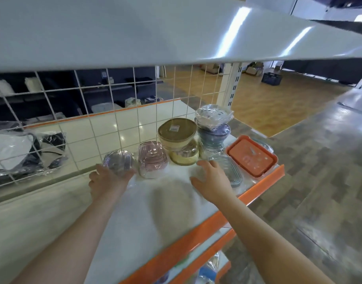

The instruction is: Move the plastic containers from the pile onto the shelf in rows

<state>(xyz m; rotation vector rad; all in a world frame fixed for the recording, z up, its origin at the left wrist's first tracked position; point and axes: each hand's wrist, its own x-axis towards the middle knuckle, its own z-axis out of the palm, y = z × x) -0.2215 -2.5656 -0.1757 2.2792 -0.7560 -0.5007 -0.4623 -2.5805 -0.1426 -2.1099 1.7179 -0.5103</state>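
Several wrapped plastic containers stand in a row on the white shelf (135,212) with an orange front edge. My left hand (106,181) holds a clear round container (119,161) at the row's left end, fingers around its near side. Beside it stands a pink container set (153,161), then an olive-lidded tub (177,131) stacked on a cream one (185,155), then a blue bowl stack (214,136) topped by a clear-wrapped one (214,115). My right hand (211,179) hovers open above the shelf, next to a clear rectangular container (233,173). An orange-lidded box (253,158) lies at the right end.
A white wire grid (89,111) backs the shelf, with bagged goods (22,152) behind it. Another white shelf (155,31) hangs close overhead. Lower shelves with wrapped goods (206,271) show below. Wooden and grey floor (299,150) lies to the right.
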